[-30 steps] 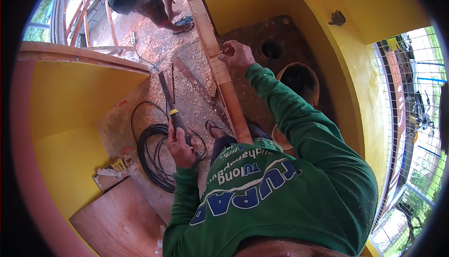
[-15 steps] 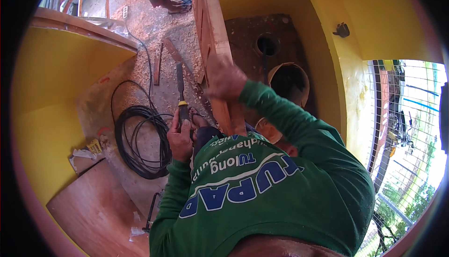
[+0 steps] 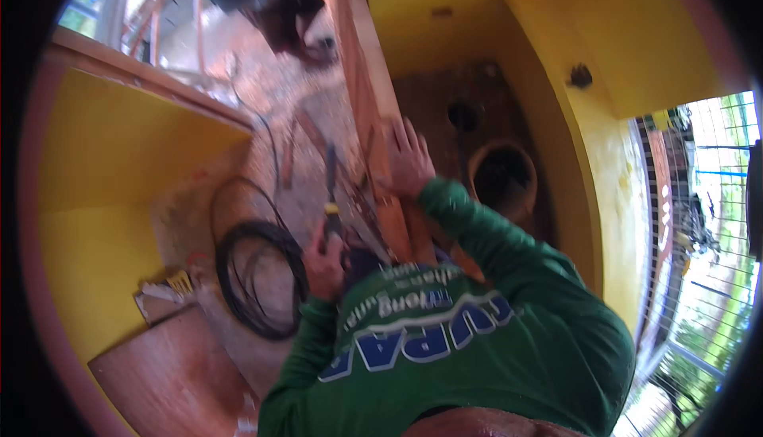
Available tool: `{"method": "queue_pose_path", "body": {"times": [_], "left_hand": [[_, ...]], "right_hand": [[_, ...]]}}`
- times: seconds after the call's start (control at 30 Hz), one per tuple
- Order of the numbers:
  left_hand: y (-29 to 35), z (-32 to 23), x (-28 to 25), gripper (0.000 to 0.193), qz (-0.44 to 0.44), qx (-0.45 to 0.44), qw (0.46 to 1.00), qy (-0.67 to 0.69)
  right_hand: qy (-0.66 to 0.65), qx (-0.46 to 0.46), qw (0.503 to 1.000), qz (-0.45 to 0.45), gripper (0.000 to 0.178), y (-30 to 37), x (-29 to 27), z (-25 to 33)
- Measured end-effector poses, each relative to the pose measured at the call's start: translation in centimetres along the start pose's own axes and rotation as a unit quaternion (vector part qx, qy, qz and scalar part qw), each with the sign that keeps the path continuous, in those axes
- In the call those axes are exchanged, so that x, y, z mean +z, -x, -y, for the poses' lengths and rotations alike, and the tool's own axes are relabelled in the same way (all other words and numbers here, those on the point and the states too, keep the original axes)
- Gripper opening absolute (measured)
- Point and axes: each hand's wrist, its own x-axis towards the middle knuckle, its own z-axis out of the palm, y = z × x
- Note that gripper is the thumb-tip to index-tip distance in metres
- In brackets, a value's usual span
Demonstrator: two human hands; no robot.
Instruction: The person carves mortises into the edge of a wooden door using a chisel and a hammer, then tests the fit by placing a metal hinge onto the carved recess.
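In my left hand (image 3: 323, 268) is a chisel (image 3: 331, 170) with a dark handle, a yellow ring and a long blade pointing away from me. My fingers are closed round its handle. My right hand (image 3: 411, 168) lies with outstretched fingers on the edge of a long wooden piece (image 3: 372, 87), possibly a door panel stood on edge. The wood runs from close to my body toward the far side. Motion blurs the picture somewhat.
A coil of black cable (image 3: 229, 298) lies left of my left hand. Wood shavings (image 3: 274, 91) and loose wood strips (image 3: 312, 131) cover the floor ahead. Another person (image 3: 290, 15) is at the far end. A round bucket-like container (image 3: 520, 202) stands right of the wood, beside yellow walls (image 3: 556, 143).
My right hand, blurred above the wood's edge before, now lies on it with fingers extended. The view has shifted, and the other person bends further into it. My left hand still holds the chisel.
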Motion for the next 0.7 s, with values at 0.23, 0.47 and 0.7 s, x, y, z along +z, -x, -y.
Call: {"method": "queue_pose_path", "body": {"times": [0.23, 0.47, 0.7], "left_hand": [[-3.8, 1.4, -2.1, 0.046, 0.031, -0.051, 0.998, 0.032], [-8.9, -1.5, -3.4, 0.052, 0.218, 0.020, 0.975, 0.025], [-9.6, -3.4, -8.7, 0.035, 0.272, 0.127, 0.946, -0.125]], "right_hand": [[0.048, 0.117, 0.991, -0.049, 0.082, 0.0, 3.4, 3.0], [-0.002, 0.097, 0.990, -0.101, 0.075, 2.0, 2.7, 1.4], [0.070, 0.226, 0.967, -0.091, 0.077, 1.5, 0.6, 1.5]]}}
